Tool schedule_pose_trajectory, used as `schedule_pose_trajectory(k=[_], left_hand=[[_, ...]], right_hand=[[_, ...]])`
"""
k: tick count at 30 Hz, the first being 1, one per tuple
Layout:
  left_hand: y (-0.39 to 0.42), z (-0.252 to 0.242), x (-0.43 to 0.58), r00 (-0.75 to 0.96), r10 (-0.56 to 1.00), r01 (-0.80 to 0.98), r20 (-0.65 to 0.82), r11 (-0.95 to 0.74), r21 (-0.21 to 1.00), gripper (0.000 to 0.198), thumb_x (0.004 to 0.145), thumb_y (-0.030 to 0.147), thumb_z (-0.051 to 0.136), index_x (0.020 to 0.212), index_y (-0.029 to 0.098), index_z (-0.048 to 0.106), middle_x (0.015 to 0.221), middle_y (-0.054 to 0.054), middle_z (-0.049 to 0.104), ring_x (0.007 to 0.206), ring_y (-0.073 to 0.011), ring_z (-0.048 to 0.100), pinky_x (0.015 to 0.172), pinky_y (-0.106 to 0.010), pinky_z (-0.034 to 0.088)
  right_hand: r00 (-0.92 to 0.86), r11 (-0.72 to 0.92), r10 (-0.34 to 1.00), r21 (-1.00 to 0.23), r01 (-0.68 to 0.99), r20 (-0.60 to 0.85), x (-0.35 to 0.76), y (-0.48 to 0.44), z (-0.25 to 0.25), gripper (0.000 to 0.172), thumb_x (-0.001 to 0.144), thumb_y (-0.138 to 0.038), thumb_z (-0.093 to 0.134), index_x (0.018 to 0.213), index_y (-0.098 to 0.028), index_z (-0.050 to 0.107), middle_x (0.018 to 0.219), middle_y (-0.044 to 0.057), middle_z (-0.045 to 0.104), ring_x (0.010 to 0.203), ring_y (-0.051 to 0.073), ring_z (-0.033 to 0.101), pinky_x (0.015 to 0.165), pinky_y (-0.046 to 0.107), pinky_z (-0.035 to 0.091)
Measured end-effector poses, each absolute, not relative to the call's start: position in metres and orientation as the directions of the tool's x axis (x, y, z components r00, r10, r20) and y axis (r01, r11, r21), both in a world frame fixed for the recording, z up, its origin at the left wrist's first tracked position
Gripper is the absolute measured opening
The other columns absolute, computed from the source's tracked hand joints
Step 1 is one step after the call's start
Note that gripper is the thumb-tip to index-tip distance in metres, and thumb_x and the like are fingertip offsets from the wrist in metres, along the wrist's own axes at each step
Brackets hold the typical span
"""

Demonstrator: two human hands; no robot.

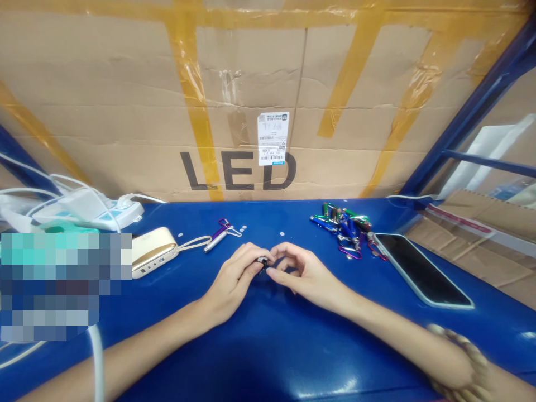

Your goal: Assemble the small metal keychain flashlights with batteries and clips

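Note:
A small dark object with a shiny metallic spot (262,262) sits between my two hands, too small to name. My left hand (234,279) pinches it between thumb and fingers. From the other side, my right hand (307,276) has its thumb and forefinger tips at its edge, the other fingers curled; most of the object is hidden. Beyond the left hand lie a silver penlight-like tube (216,241) and a purple one with a carabiner clip (221,228). A pile of blue, green and dark metal tubes with clips (345,226) lies beyond the right hand.
On the blue table (268,357), a phone (422,271) lies at right and a cream-and-gold power bank (154,254) at left. Behind it are a white power strip (121,214) and cables. A taped cardboard box (251,67) marked LED stands along the back edge.

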State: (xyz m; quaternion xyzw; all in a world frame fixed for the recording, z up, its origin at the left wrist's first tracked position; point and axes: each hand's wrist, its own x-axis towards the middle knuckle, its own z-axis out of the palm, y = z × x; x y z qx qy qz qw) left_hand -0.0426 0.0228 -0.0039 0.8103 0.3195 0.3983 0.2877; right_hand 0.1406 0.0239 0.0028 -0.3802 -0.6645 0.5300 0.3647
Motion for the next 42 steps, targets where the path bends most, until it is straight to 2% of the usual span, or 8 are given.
schedule_pose_trajectory(k=[3, 7, 12, 16, 25, 31, 38, 42], left_hand=[[0.021, -0.004, -0.043, 0.508, 0.720, 0.274, 0.473, -0.655, 0.704, 0.029, 0.095, 0.031, 0.033, 0.102, 0.023, 0.061, 0.097, -0.004, 0.053, 0.092, -0.0156, 0.051, 0.083, -0.028, 0.042], [0.019, -0.004, -0.044, 0.498, 0.714, 0.298, 0.492, -0.673, 0.677, 0.029, 0.094, 0.029, 0.036, 0.105, 0.025, 0.062, 0.098, -0.004, 0.049, 0.093, -0.0152, 0.050, 0.083, -0.026, 0.042], [0.020, -0.004, -0.044, 0.456, 0.724, 0.318, 0.517, -0.675, 0.665, 0.028, 0.093, 0.024, 0.038, 0.108, 0.025, 0.061, 0.092, -0.003, 0.052, 0.087, -0.0141, 0.052, 0.079, -0.025, 0.043], [0.021, -0.005, -0.043, 0.389, 0.751, 0.413, 0.534, -0.660, 0.627, 0.027, 0.092, 0.021, 0.041, 0.112, 0.026, 0.059, 0.094, -0.003, 0.058, 0.088, -0.0145, 0.055, 0.079, -0.027, 0.042], [0.019, -0.008, -0.038, 0.420, 0.743, 0.615, 0.522, -0.656, 0.438, 0.017, 0.092, 0.026, 0.043, 0.093, 0.020, 0.059, 0.091, -0.003, 0.065, 0.082, -0.0158, 0.057, 0.074, -0.031, 0.039], [0.015, -0.006, -0.034, 0.538, 0.674, 0.706, 0.506, -0.689, 0.167, 0.021, 0.092, 0.024, 0.039, 0.089, 0.017, 0.058, 0.088, -0.005, 0.063, 0.076, -0.0170, 0.052, 0.069, -0.033, 0.035], [0.013, -0.006, -0.033, 0.542, 0.727, 0.752, 0.422, -0.643, 0.144, 0.024, 0.090, 0.021, 0.031, 0.085, 0.015, 0.054, 0.085, -0.007, 0.056, 0.077, -0.0201, 0.046, 0.071, -0.036, 0.034], [0.013, -0.004, -0.034, 0.566, 0.739, 0.709, 0.365, -0.662, 0.242, 0.025, 0.091, 0.023, 0.029, 0.083, 0.016, 0.052, 0.089, -0.007, 0.053, 0.080, -0.0194, 0.045, 0.073, -0.037, 0.035]], right_hand=[[-0.482, 0.097, 0.874, -0.994, 0.052, 0.060, 0.139, 0.025, 0.000, 0.041, 0.075, -0.036, 0.066, 0.109, -0.021, 0.050, 0.105, 0.006, 0.057, 0.070, 0.008, 0.055, 0.043, 0.015, 0.043], [-0.496, 0.058, 0.868, -0.998, 0.029, 0.036, 0.137, 0.025, 0.002, 0.043, 0.073, -0.033, 0.067, 0.112, -0.019, 0.053, 0.087, 0.003, 0.061, 0.060, 0.007, 0.053, 0.043, 0.015, 0.042], [-0.461, 0.062, 0.887, -0.995, 0.081, 0.018, 0.137, 0.026, 0.007, 0.033, 0.069, -0.036, 0.070, 0.094, -0.014, 0.063, 0.066, -0.001, 0.060, 0.049, 0.006, 0.049, 0.041, 0.016, 0.039], [-0.375, 0.072, 0.926, -0.993, 0.090, 0.033, 0.140, 0.028, 0.005, 0.029, 0.067, -0.039, 0.071, 0.078, -0.013, 0.065, 0.061, 0.000, 0.061, 0.050, 0.007, 0.052, 0.044, 0.018, 0.042], [-0.264, 0.046, 0.964, -0.999, 0.024, 0.038, 0.139, 0.028, 0.004, 0.034, 0.062, -0.041, 0.075, 0.078, -0.013, 0.066, 0.068, 0.003, 0.066, 0.058, 0.011, 0.061, 0.052, 0.022, 0.050], [-0.279, 0.041, 0.960, -0.999, -0.005, 0.041, 0.139, 0.028, 0.005, 0.036, 0.062, -0.042, 0.075, 0.079, -0.013, 0.062, 0.066, 0.002, 0.065, 0.061, 0.014, 0.064, 0.064, 0.027, 0.055], [-0.328, 0.269, 0.924, -0.945, 0.187, 0.198, 0.140, 0.023, 0.006, 0.024, 0.071, -0.034, 0.068, 0.082, -0.017, 0.055, 0.069, 0.000, 0.062, 0.062, 0.011, 0.060, 0.062, 0.024, 0.052], [-0.396, 0.337, 0.888, -0.918, 0.211, 0.235, 0.141, 0.021, 0.005, 0.021, 0.074, -0.033, 0.065, 0.078, -0.018, 0.052, 0.068, -0.001, 0.062, 0.062, 0.011, 0.060, 0.062, 0.024, 0.052]])
